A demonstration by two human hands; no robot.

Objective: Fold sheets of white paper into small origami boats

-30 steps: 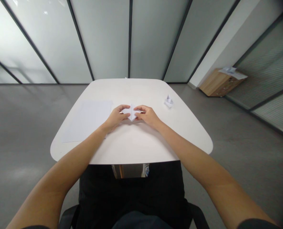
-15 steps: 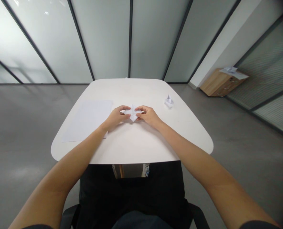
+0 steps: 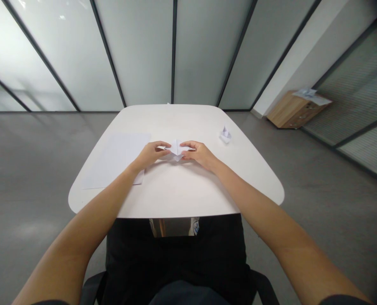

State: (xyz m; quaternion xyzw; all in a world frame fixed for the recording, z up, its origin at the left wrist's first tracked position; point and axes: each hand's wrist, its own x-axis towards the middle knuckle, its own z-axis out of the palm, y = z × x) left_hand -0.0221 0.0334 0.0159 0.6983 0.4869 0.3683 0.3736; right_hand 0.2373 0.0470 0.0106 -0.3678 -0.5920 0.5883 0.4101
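White table (image 3: 182,190): your left hand (image 3: 150,154) and right hand (image 3: 201,154) pinch the folded paper (image 3: 177,148) between them, long axis crosswise, neither hand nearer.

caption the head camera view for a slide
Left hand and right hand hold folded white paper on a white table, paper boat beyond

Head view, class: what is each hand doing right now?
Left hand: closed, holding the folded white paper.
Right hand: closed, holding the same paper.
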